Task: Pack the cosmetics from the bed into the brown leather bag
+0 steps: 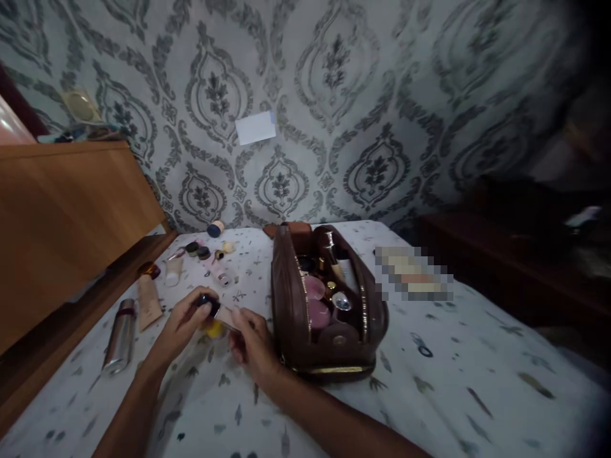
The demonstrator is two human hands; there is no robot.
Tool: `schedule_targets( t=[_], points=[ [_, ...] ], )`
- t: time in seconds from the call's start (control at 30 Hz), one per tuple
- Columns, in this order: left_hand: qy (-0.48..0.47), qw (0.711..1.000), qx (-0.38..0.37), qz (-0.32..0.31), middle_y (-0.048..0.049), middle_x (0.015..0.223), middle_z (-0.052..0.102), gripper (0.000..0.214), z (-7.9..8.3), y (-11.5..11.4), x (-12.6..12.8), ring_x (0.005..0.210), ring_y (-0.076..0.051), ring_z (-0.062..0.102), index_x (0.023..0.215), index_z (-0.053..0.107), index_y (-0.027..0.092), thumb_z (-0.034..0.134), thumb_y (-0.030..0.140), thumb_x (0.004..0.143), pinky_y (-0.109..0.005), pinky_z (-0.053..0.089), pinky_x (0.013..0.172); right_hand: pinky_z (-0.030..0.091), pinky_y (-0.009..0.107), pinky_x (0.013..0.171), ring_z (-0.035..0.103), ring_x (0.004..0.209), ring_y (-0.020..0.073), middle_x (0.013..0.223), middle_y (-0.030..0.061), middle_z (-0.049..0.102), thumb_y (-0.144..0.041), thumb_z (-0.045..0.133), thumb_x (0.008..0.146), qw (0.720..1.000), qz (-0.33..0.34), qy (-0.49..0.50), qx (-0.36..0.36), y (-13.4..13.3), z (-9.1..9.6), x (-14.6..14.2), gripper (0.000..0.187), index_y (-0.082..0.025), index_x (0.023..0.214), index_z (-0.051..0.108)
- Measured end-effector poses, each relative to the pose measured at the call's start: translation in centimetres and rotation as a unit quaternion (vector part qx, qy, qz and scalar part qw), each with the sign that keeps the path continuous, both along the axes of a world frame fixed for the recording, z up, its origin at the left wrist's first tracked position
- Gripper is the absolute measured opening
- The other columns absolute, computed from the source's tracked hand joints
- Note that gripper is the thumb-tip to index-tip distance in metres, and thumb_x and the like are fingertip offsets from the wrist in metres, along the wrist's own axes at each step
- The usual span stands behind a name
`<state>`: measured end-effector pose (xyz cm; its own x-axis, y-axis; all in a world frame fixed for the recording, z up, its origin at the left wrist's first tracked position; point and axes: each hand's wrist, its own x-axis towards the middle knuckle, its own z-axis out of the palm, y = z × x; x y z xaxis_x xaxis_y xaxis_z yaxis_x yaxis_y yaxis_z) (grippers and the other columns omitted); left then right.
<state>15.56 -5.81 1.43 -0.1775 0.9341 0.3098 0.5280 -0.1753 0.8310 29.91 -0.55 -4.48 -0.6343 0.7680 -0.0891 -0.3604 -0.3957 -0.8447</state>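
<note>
My left hand [184,323] pinches the black cap end of a small beige bottle [222,313] held over the bed. My right hand [252,345] grips the bottle's other end, fingers curled round it. A yellow item [214,329] lies just under the bottle. Right of my hands stands an open brown cosmetics bag [324,356] with bottles and pink items inside.
A silver can [119,336], a beige tube [149,299] and several small jars [198,250] lie on the patterned white sheet [453,381] to the left. A wooden headboard [67,222] runs along the left. Patterned wall behind; dark furniture [501,254] on the right.
</note>
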Motion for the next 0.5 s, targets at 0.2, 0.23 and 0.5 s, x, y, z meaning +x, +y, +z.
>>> schedule_targets(
  t=[0.2, 0.23, 0.5],
  points=[
    [-0.054, 0.994, -0.061, -0.072, -0.0075, 0.106, 0.064, 0.041, 0.23, -0.60, -0.11, 0.099, -0.026, 0.061, 0.110, 0.061, 0.022, 0.072, 0.042, 0.076, -0.030, 0.050, 0.082, 0.015, 0.018, 0.029, 0.032, 0.029, 0.0055, 0.041, -0.0083, 0.047, -0.082, 0.056, 0.066, 0.997, 0.009, 0.037, -0.069, 0.00, -0.13, -0.32, 0.062, -0.020, 0.075, 0.053],
    [-0.060, 0.993, -0.073, -0.068, -0.0074, 0.107, 0.065, 0.041, 0.29, -0.68, -0.14, 0.100, -0.026, 0.061, 0.110, 0.061, 0.022, 0.074, 0.041, 0.075, -0.031, 0.051, 0.082, 0.015, 0.019, 0.029, 0.032, 0.029, 0.0058, 0.041, -0.0080, 0.048, -0.083, 0.055, 0.064, 0.995, 0.013, 0.040, -0.085, 0.00, -0.04, -0.34, 0.064, -0.020, 0.076, 0.053],
    [-0.006, 0.998, -0.053, 0.022, -0.0025, 0.078, 0.065, 0.033, 0.76, -0.34, 0.38, 0.074, -0.021, 0.062, 0.090, 0.066, 0.019, 0.076, 0.042, 0.069, -0.027, 0.050, 0.065, 0.019, 0.018, 0.029, 0.036, 0.028, 0.0059, 0.041, -0.0070, 0.051, -0.085, 0.054, 0.063, 0.990, 0.036, 0.045, -0.131, -0.05, 0.75, -0.09, 0.067, -0.019, 0.077, 0.056]
  ],
)
